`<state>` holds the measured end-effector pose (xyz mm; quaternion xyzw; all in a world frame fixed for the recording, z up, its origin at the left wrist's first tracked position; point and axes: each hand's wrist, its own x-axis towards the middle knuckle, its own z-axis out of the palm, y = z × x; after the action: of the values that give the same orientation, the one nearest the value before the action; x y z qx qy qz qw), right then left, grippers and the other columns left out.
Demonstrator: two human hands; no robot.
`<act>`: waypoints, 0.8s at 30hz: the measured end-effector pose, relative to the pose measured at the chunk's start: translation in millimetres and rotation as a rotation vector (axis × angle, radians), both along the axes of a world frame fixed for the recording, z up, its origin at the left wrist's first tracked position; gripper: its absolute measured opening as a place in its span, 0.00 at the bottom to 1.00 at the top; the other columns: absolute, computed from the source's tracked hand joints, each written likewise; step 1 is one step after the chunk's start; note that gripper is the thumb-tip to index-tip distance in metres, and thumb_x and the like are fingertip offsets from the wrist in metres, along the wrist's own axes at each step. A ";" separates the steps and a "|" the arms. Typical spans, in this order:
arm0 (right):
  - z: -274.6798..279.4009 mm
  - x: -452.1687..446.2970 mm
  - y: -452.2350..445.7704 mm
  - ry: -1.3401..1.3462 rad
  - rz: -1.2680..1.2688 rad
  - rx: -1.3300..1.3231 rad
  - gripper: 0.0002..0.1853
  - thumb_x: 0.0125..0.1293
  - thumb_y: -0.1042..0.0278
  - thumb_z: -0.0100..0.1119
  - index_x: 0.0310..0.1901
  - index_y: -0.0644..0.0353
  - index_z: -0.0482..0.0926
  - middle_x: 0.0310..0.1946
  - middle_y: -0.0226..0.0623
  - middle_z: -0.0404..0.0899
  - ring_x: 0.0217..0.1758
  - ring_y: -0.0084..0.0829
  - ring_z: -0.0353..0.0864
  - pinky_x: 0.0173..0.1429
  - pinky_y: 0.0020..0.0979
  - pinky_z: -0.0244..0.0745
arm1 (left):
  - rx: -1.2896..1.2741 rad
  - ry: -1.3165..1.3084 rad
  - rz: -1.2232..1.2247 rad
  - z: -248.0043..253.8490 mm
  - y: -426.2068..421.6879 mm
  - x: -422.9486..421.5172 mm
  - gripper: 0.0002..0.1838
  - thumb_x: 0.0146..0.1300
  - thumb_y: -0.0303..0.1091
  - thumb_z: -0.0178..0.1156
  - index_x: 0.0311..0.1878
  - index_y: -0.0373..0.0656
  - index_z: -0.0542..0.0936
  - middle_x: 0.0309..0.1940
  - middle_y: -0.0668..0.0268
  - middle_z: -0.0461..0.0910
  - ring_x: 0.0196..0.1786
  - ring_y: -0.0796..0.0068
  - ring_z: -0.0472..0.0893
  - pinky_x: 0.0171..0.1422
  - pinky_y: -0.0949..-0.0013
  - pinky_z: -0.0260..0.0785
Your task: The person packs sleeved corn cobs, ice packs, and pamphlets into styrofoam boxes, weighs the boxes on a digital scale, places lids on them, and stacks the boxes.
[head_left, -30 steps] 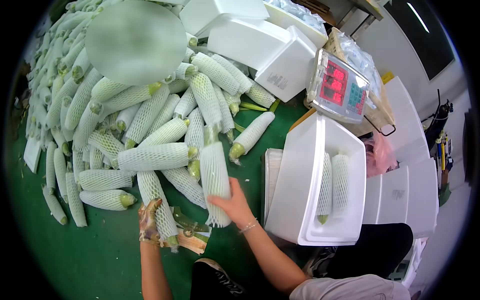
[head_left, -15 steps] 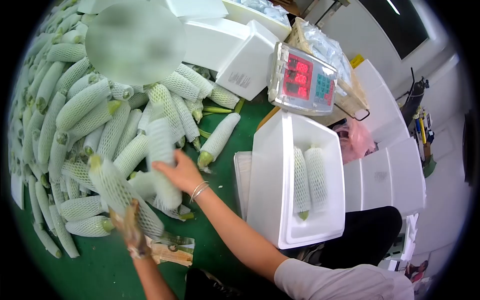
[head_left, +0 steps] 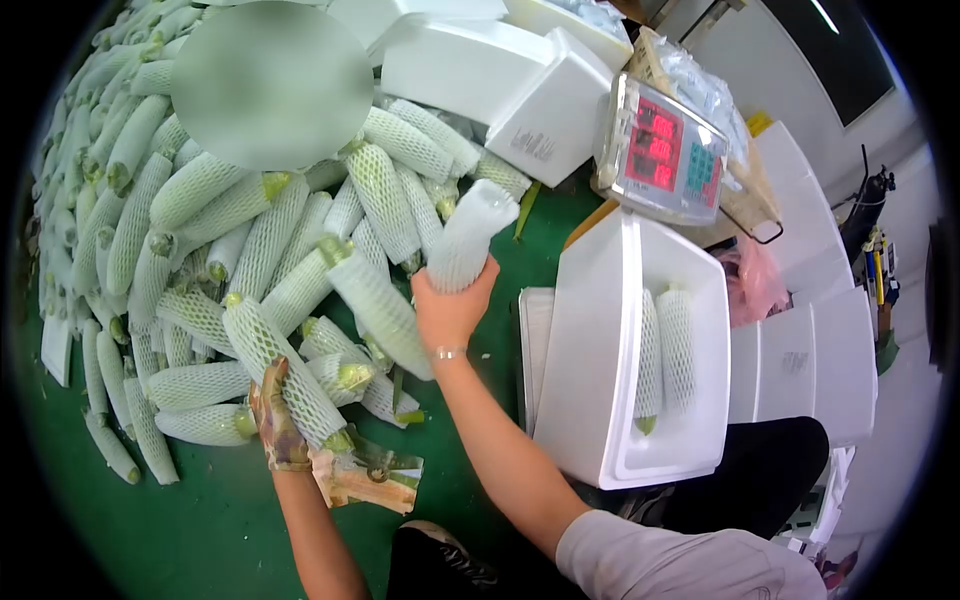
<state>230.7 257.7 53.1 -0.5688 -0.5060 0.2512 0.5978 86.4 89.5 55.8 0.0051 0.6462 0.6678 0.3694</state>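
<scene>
My left hand [head_left: 281, 420], in a patterned glove, is closed around a long pale-green vegetable in a white foam net sleeve [head_left: 285, 372], which slants at the near edge of the pile. My bare right hand [head_left: 455, 312], with a bracelet at its wrist, grips another sleeved vegetable [head_left: 478, 232], its white end tilted up to the right. Just left of the right hand, one more sleeved vegetable [head_left: 378, 308] lies across the others. A printed packet [head_left: 375, 478] is on the green floor below my left hand. The large pile of netted vegetables [head_left: 205, 290] spreads to the left.
A white foam box [head_left: 585, 370] to the right holds two netted vegetables [head_left: 677, 345]. Behind it stands a scale display [head_left: 665, 150] with red digits. More foam boxes [head_left: 470, 75] are at the back, and a pink bag [head_left: 757, 280] is at the right.
The view has shifted, so the scene sits further right. My right hand has let go of one sleeved vegetable on the pile and taken hold of the separate one. My left hand keeps its grip.
</scene>
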 end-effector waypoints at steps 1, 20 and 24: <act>-7.9 6.1 -14.4 -0.035 0.050 0.026 0.33 0.40 0.70 0.67 0.51 0.67 0.65 0.45 0.50 0.70 0.50 0.50 0.69 0.58 0.40 0.63 | -0.021 0.072 -0.026 2.2 -3.9 3.0 0.25 0.54 0.44 0.61 0.48 0.34 0.74 0.36 0.62 0.75 0.36 0.71 0.74 0.42 0.67 0.68; 17.0 2.7 -65.2 -0.432 1.006 -0.438 0.29 0.40 0.56 0.67 0.42 0.69 0.73 0.38 0.55 0.78 0.41 0.48 0.78 0.46 0.37 0.73 | 0.038 0.312 -0.322 -42.1 -72.9 10.9 0.18 0.61 0.30 0.52 0.56 0.42 0.72 0.55 0.56 0.70 0.49 0.64 0.76 0.55 0.64 0.71; -21.5 -21.0 -43.8 -0.460 1.227 -0.713 0.26 0.41 0.57 0.66 0.39 0.69 0.77 0.36 0.51 0.80 0.39 0.39 0.80 0.45 0.31 0.73 | 0.159 0.188 -0.477 -72.5 -15.0 -9.0 0.13 0.56 0.31 0.58 0.46 0.41 0.75 0.42 0.57 0.78 0.45 0.62 0.78 0.52 0.58 0.72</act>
<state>209.7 213.8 31.6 -0.3818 -0.7328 0.5631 0.0086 77.4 74.5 -16.7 0.2479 0.6038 0.6072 0.4531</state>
